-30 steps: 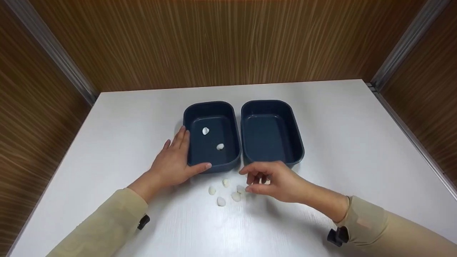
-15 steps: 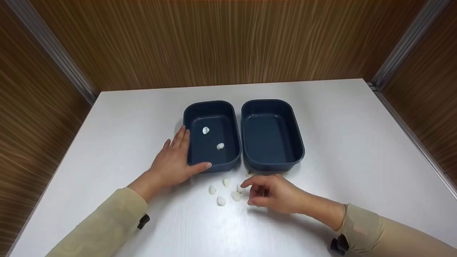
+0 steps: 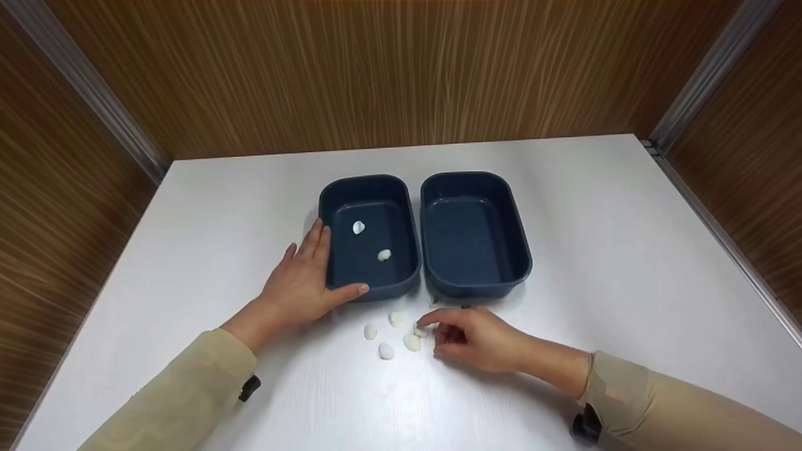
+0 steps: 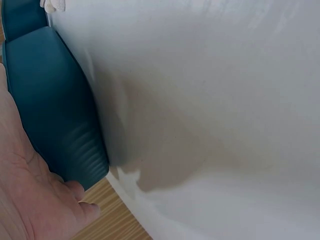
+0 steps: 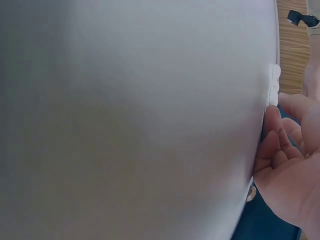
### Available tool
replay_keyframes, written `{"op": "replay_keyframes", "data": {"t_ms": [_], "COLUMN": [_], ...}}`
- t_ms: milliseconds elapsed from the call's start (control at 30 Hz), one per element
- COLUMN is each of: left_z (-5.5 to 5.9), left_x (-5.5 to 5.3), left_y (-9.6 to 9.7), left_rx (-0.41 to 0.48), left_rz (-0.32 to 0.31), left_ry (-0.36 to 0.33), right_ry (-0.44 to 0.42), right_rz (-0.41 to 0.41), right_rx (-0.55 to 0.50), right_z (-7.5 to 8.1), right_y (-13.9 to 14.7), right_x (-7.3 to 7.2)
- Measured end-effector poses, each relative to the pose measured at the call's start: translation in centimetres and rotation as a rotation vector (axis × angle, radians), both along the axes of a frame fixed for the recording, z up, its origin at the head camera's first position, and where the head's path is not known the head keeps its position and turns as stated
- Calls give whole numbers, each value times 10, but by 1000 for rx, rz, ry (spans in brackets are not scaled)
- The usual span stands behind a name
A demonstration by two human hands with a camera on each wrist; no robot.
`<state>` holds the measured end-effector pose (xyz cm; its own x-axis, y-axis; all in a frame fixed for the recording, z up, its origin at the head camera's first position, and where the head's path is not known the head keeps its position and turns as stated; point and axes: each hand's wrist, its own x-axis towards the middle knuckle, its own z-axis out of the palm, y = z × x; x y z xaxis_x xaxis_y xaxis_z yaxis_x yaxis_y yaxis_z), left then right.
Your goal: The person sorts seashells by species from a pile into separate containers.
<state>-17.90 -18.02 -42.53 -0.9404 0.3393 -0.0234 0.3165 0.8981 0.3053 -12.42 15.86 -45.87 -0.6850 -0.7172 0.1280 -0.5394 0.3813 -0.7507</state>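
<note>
In the head view my left hand [image 3: 297,282] rests against the left side and front corner of the left dark blue tray [image 3: 326,188], fingers straight and thumb along the front rim. Two small white seashells [image 3: 358,227] lie in that tray. My right hand [image 3: 482,338] is low over the table in front of the right tray [image 3: 476,291]. Its index fingertip reaches a whitish shell [image 3: 420,331], while the thumb stays apart from it and the other fingers bend inward. Just left lie several pale shells [image 3: 386,351].
A small brownish shell [image 3: 434,302] lies by the right tray's front, also showing as a ringed shell [image 5: 251,193] in the right wrist view. Both trays stand side by side on the white table [image 3: 595,219]. Wood-grain panels [image 3: 401,75] enclose the back and sides.
My right hand has moved back from the right tray's front edge toward me, then slightly left, bringing the index finger to a shell. My left hand stays on the left tray.
</note>
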Motion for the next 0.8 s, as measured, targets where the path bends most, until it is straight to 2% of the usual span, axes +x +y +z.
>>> {"op": "replay_keyframes", "data": {"t_ms": [600, 800], "left_z": [3, 1], "left_x": [-1, 1], "left_y": [0, 1], "left_rx": [-2, 5], "left_rz": [9, 6], "left_ry": [-8, -10], "right_ry": [94, 93], "right_rz": [-12, -8], "right_rx": [42, 36], "right_z": [-3, -5], "right_y": [-7, -7], "right_x": [-4, -3]}}
